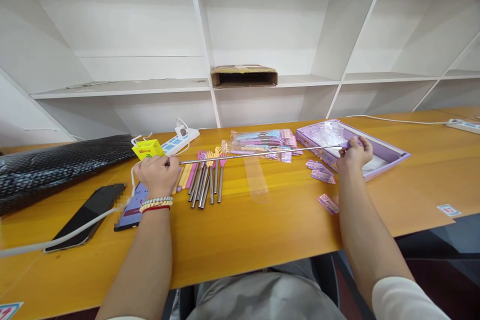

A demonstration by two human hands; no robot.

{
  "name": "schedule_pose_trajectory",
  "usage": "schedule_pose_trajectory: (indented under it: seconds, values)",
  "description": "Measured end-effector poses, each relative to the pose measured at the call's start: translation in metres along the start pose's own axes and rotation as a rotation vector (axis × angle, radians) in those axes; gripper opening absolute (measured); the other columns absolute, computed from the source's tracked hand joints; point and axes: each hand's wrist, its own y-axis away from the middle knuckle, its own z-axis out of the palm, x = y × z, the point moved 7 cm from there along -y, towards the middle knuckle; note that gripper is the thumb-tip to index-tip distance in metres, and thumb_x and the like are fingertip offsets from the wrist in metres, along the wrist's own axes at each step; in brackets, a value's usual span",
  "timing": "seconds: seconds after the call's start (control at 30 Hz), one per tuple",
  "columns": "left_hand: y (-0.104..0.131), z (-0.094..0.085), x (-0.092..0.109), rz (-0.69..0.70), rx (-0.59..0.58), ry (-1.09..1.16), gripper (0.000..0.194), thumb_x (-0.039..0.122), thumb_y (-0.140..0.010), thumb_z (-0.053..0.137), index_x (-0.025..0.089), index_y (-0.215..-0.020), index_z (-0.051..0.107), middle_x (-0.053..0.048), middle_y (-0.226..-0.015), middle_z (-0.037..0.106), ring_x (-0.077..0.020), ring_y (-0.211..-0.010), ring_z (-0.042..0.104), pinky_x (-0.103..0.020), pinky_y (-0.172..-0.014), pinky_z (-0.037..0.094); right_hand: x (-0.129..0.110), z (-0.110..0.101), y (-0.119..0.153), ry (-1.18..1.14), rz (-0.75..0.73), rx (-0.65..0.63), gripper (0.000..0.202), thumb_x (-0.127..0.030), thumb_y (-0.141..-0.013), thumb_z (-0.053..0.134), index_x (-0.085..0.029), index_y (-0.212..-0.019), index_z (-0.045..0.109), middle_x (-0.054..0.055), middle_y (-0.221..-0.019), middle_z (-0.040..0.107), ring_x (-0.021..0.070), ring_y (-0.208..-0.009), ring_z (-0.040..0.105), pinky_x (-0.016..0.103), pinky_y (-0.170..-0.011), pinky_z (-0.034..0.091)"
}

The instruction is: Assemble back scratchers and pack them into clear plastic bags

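Note:
A thin metal telescopic rod (pixel 240 155) stretches between my two hands above the table. My left hand (pixel 159 175), with bracelets at its wrist, is closed round the rod's left end. The rod's purple end is pinched in my right hand (pixel 354 152), over the purple box (pixel 390 156). Between the hands lie several metal rods (pixel 204 182) with pink, purple and yellow claw-shaped heads, beside coloured handles (pixel 185 176). Behind the rod are plastic-wrapped packs (pixel 262 140). Small purple-pink cards (pixel 328 204) lie near my right forearm.
Two phones (pixel 88 215) (pixel 133 207) and a white cable lie at the left. Beyond them are a black wrapped bundle (pixel 67 165), a yellow box (pixel 148 149) and a power strip (pixel 182 141). A cardboard box (pixel 243 76) sits on the white shelf (pixel 150 86).

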Motion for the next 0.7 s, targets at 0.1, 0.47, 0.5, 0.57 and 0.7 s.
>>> schedule_pose_trajectory:
  seconds: [0.1,0.47,0.5,0.57,0.7]
  values:
    - [0.000,0.001,-0.006,-0.045,0.027,0.001,0.035,0.029,-0.081,0.036,0.017,-0.059,0.060,-0.009,-0.065,0.060,-0.0232,-0.076,0.053,-0.036,-0.072,0.031,0.000,0.004,-0.001,0.024,-0.024,-0.043,0.011,-0.019,-0.071,0.054,-0.020,-0.082,0.054,-0.003,-0.070,0.051,0.0057,-0.041,0.045,0.020,-0.032,0.030]
    - [0.002,0.006,-0.002,-0.105,0.000,0.082,0.030,0.025,-0.079,0.037,0.016,-0.054,0.053,-0.010,-0.065,0.059,-0.0231,-0.075,0.052,-0.038,-0.075,0.030,0.002,0.031,0.021,-0.100,0.031,-0.348,0.042,-0.060,-0.080,0.024,-0.029,-0.098,0.045,0.001,-0.107,0.051,0.0126,-0.071,0.062,0.020,-0.041,0.041]
    - [0.002,0.005,-0.002,-0.107,0.001,0.082,0.030,0.025,-0.079,0.037,0.016,-0.054,0.053,-0.010,-0.066,0.059,-0.0230,-0.075,0.052,-0.038,-0.075,0.030,0.003,0.031,0.023,-0.102,0.035,-0.352,0.042,-0.060,-0.080,0.023,-0.029,-0.099,0.044,0.001,-0.109,0.050,0.0127,-0.072,0.062,0.021,-0.041,0.041]
    - [0.003,0.007,-0.001,-0.109,-0.008,0.079,0.030,0.025,-0.078,0.037,0.016,-0.055,0.053,-0.010,-0.067,0.060,-0.0230,-0.075,0.053,-0.038,-0.075,0.030,0.004,0.032,0.026,-0.101,0.047,-0.341,0.041,-0.060,-0.081,0.021,-0.030,-0.099,0.043,0.001,-0.112,0.048,0.0127,-0.072,0.061,0.021,-0.042,0.041]
    - [0.004,0.010,-0.001,-0.126,-0.021,0.077,0.030,0.025,-0.078,0.036,0.016,-0.056,0.055,-0.010,-0.068,0.060,-0.0241,-0.076,0.053,-0.040,-0.077,0.029,0.007,0.031,0.032,-0.100,0.073,-0.300,0.041,-0.061,-0.080,0.021,-0.033,-0.101,0.041,0.001,-0.111,0.047,0.0129,-0.073,0.061,0.022,-0.044,0.041]
